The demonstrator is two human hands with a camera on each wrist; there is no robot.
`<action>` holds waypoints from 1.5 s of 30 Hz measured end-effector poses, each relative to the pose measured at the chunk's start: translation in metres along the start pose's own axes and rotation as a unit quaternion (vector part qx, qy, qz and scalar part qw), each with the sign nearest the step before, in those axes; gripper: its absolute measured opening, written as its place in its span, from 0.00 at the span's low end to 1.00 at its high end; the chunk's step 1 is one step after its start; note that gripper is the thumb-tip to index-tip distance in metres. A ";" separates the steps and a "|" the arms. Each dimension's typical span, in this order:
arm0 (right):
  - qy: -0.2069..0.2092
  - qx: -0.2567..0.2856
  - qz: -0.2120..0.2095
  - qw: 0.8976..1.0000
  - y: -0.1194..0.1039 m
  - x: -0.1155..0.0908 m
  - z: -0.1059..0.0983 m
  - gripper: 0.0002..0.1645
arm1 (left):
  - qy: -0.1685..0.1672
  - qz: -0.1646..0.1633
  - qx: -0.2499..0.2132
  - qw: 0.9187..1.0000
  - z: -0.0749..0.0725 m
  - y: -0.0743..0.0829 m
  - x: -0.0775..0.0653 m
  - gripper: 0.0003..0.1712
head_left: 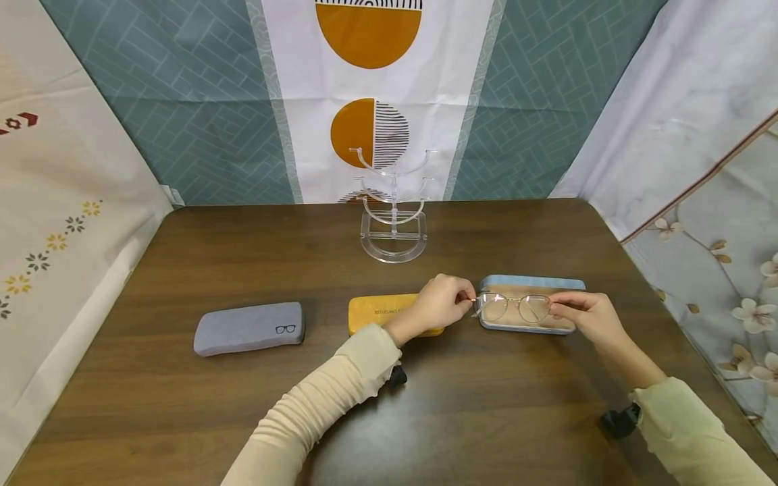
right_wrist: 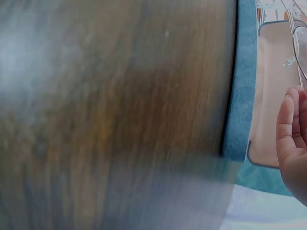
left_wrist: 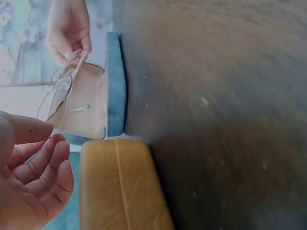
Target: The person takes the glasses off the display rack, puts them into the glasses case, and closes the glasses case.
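Note:
Thin metal-framed eyeglasses [head_left: 494,308] are held level between the two hands, above a blue glasses case [head_left: 533,281]. My left hand [head_left: 442,301] pinches one side of the frame, thumb against forefinger in the left wrist view, its other fingers curled loosely. At the opposite side, my right hand [head_left: 588,314] pinches the frame between thumb and fingers. The blue case lies open and its beige lining shows behind the lenses. Partly covered by the left hand and forearm is a closed yellow glasses case [head_left: 378,310]. In the right wrist view the eyeglasses [right_wrist: 301,48] are cut off.
A closed grey glasses case [head_left: 250,328] lies at the left of the brown wooden table [head_left: 182,418]. Near the back edge stands a clear tiered display rack [head_left: 394,255]. Patterned cloths hang behind the table and at both sides.

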State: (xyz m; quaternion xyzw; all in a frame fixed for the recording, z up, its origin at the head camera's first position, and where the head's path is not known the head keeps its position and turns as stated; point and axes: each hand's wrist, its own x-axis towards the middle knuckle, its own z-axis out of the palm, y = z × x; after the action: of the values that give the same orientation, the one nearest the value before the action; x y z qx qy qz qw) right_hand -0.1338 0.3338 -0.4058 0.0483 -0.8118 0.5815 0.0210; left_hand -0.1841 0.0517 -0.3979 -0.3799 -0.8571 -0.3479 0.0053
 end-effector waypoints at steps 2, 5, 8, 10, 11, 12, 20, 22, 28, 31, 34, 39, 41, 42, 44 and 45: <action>0.002 0.002 0.000 1.000 0.001 0.000 -0.002 0.06 | -0.001 -0.005 0.008 1.000 0.002 0.001 0.002 0.03; 0.006 -0.004 -0.003 1.000 0.002 0.001 -0.004 0.06 | -0.004 -0.009 0.019 1.000 0.005 0.002 0.004 0.04; 0.011 -0.020 -0.004 1.000 0.004 0.000 -0.008 0.06 | -0.007 -0.012 0.032 0.999 0.009 0.003 0.007 0.05; 0.013 -0.036 -0.003 0.999 0.006 -0.001 -0.010 0.06 | -0.013 -0.013 0.036 0.999 0.011 0.004 0.009 0.05; 0.013 -0.043 -0.002 0.999 0.007 -0.001 -0.011 0.06 | -0.016 -0.016 0.039 0.999 0.012 0.005 0.010 0.05; 0.013 -0.050 -0.002 0.999 0.008 -0.001 -0.013 0.07 | -0.019 -0.018 0.041 0.999 0.013 0.005 0.012 0.05; 0.008 -0.055 0.002 0.998 0.017 0.001 -0.020 0.07 | -0.008 -0.050 0.064 0.997 0.024 0.011 0.018 0.06; 0.007 -0.061 0.002 0.998 0.018 0.002 -0.022 0.07 | -0.005 -0.060 0.064 0.996 0.026 0.012 0.019 0.07; 0.004 -0.082 0.021 0.996 0.019 0.000 -0.025 0.09 | -0.017 -0.088 0.082 0.993 0.031 0.017 0.020 0.07; -0.001 -0.102 0.027 0.994 0.020 0.000 -0.026 0.11 | -0.023 -0.095 0.093 0.991 0.033 0.019 0.020 0.06; -0.003 -0.113 0.030 0.993 0.022 0.001 -0.026 0.12 | -0.027 -0.098 0.094 0.990 0.034 0.019 0.021 0.07; -0.008 -0.084 0.026 0.996 0.024 0.002 -0.027 0.07 | -0.030 -0.111 0.090 0.989 0.038 0.019 0.023 0.08; -0.011 -0.072 0.027 0.997 0.024 0.001 -0.028 0.06 | -0.035 -0.121 0.087 0.988 0.039 0.020 0.025 0.07; -0.012 -0.070 0.029 0.997 0.024 0.001 -0.028 0.06 | -0.038 -0.126 0.085 0.988 0.040 0.020 0.025 0.07; -0.012 -0.076 0.034 0.996 0.024 0.000 -0.029 0.06 | -0.048 -0.137 0.079 0.986 0.041 0.020 0.027 0.07; -0.012 -0.084 0.037 0.996 0.024 0.000 -0.030 0.06 | -0.056 -0.140 0.077 0.986 0.041 0.020 0.027 0.07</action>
State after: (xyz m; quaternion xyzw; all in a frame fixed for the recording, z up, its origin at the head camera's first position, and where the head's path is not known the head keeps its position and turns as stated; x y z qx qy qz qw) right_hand -0.1366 0.3699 -0.4189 0.0233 -0.8592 0.5110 -0.0066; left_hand -0.1795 0.1036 -0.4096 -0.2730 -0.9251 -0.2565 -0.0619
